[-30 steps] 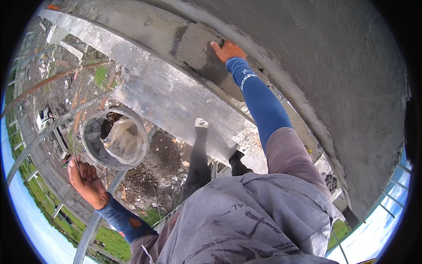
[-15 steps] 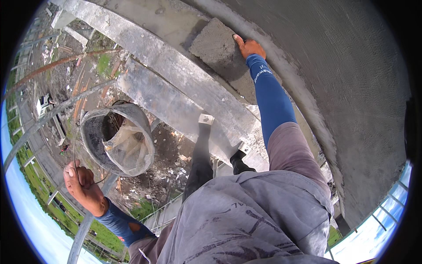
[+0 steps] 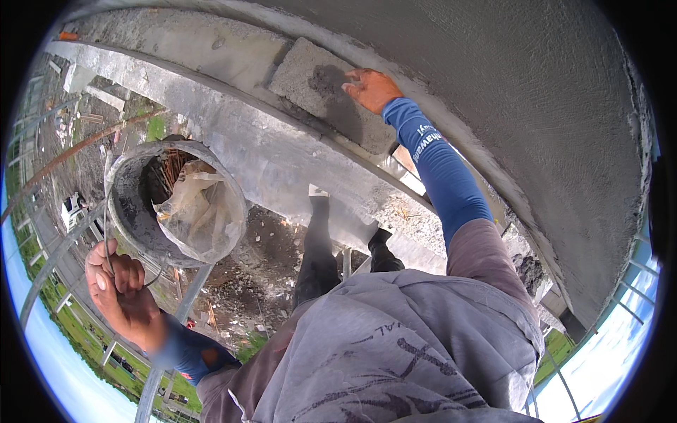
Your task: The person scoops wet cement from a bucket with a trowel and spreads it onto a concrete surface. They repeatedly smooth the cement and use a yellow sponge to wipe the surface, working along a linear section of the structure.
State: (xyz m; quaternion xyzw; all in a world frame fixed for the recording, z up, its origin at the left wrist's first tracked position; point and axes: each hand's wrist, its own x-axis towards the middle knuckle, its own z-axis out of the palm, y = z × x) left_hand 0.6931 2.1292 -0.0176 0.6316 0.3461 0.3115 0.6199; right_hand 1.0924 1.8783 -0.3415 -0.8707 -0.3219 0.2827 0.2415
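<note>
My left hand (image 3: 121, 292) is closed around the thin wire handle (image 3: 107, 233) of a grey, cement-stained bucket (image 3: 236, 233). Inside the bucket lie a crumpled clear plastic bag (image 3: 201, 211) and some brown, stick-like material (image 3: 173, 169). Far forward and to the right, my right hand (image 3: 374, 90) is over a rough grey concrete block (image 3: 303, 70), fingers apart and nothing held. A dark patch, seemingly shadow, covers the block beside the fingers. Whether the fingertips touch its surface I cannot tell. The block lies on a ledge at the foot of a plastered wall.
A curved grey plastered wall (image 3: 536, 92) rises on the right. My feet stand on a narrow concrete beam (image 3: 282, 158). Past its left edge, ground strewn with rubble (image 3: 261, 243) lies well below. Metal scaffold tubes (image 3: 187, 292) run at the left.
My right hand has shifted from the block's edge, where its thumb rested, and its fingers now spread over the block. The view has turned slightly. My left hand keeps the bucket handle.
</note>
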